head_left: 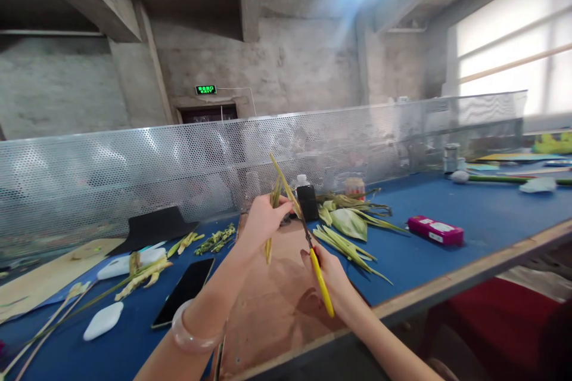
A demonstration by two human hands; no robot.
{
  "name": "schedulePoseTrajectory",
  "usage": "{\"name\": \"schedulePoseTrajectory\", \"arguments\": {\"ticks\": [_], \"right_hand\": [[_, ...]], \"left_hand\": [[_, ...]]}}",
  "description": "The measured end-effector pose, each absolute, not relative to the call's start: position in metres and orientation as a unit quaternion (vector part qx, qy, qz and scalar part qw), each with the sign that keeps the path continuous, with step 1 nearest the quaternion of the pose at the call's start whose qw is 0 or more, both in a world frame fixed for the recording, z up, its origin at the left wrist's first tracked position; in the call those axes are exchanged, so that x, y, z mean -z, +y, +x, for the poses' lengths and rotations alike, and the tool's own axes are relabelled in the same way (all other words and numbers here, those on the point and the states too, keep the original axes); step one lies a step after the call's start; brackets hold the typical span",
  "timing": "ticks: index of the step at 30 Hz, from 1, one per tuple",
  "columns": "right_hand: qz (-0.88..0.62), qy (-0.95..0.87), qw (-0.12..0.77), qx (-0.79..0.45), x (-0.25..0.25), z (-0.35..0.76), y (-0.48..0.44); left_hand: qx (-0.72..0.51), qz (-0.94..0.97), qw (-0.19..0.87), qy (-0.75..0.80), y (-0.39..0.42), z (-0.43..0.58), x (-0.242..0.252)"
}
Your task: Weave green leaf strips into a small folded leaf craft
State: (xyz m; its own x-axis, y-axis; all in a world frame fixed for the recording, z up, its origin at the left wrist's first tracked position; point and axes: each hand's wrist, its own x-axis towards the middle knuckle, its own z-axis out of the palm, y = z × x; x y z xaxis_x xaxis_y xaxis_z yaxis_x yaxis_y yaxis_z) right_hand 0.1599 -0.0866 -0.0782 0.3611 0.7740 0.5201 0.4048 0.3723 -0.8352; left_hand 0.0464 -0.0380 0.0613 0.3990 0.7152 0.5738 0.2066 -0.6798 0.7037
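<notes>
My left hand (pixel 267 217) is closed around several narrow yellow-green leaves (pixel 276 190), held above a brown wooden board (pixel 277 285). One long leaf points up and to the left from the fingers. Yellow-handled scissors (pixel 320 282) are in my right hand (pixel 328 270), their dark blades reaching up to the leaf beside my left fingertips. Whether the blades touch the leaf is too small to tell. A black phone (pixel 307 202) stands upright just behind the blades. More pale green leaves (pixel 348 247) lie on the blue table right of the board.
On the blue table (pixel 388 273), a magenta box (pixel 435 230) lies to the right. A dark tablet or phone (pixel 184 291), a white object (pixel 103 320) and dried stems are at left. A perforated metal screen (pixel 179 160) runs behind. A red seat (pixel 491 321) is below right.
</notes>
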Motion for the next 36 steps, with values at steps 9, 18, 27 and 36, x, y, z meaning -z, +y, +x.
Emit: {"name": "schedulePoseTrajectory", "arguments": {"ticks": [9,18,27,36], "right_hand": [[-0.563,-0.546,0.599,-0.163,0.075,0.153,-0.098],[-0.573,-0.539,0.599,-0.153,0.074,0.150,-0.102],[-0.581,-0.539,0.594,-0.137,0.074,0.148,-0.104],[-0.546,-0.519,0.634,-0.175,0.068,0.140,-0.112]], "left_hand": [[-0.478,0.770,0.275,0.321,-0.034,0.050,-0.062],[-0.446,0.795,0.283,0.298,-0.042,0.045,-0.066],[-0.461,0.831,0.150,0.273,-0.056,0.043,-0.072],[-0.464,0.841,0.093,0.263,-0.059,0.047,-0.065]]}}
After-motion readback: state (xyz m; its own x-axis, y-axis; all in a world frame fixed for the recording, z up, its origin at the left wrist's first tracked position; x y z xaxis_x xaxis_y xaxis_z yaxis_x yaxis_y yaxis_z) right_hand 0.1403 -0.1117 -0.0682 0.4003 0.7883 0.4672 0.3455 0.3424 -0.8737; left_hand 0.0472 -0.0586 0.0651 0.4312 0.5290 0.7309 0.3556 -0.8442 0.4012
